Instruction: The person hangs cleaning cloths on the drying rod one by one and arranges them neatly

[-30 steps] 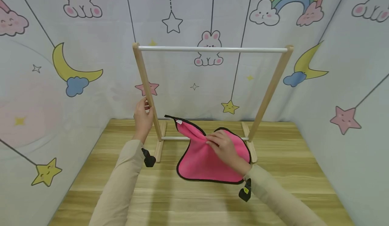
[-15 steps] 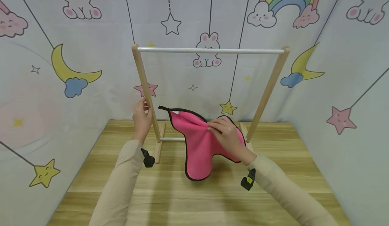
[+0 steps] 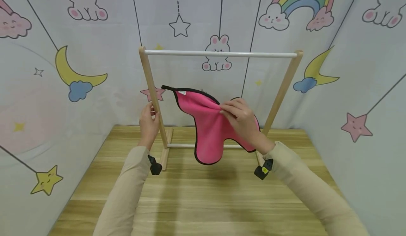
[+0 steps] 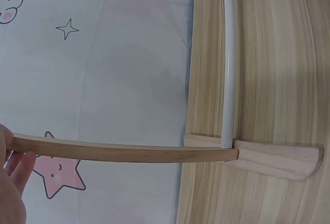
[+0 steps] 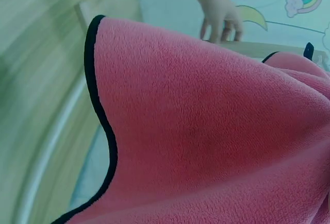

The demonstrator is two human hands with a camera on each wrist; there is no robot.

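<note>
A pink towel (image 3: pixel 207 133) with black edging, a white label and a black loop hangs gathered in front of the wooden rack. My right hand (image 3: pixel 242 118) pinches it near its middle, its lower corners drooping above the table. Plush pink cloth (image 5: pixel 180 105) fills most of the right wrist view, where the pinching fingers are nearly all out of sight. My left hand (image 3: pixel 149 126) grips the rack's left post (image 3: pixel 147 70) about halfway up. In the left wrist view the fingers curl round that post (image 4: pixel 129 153). The towel's loop end floats just right of the post.
The rack's white top rail (image 3: pixel 219 54) runs above the towel, and its lower bar (image 3: pixel 180 145) lies close to the table (image 3: pixel 190 200). The right post (image 3: pixel 282 91) stands beyond my right hand. Printed cloth walls (image 3: pixel 120 70) enclose the back and sides.
The right hand has lifted the towel off the table, up toward the top rail. Its lower edge now hangs free in folds. The left hand has stayed on the post.
</note>
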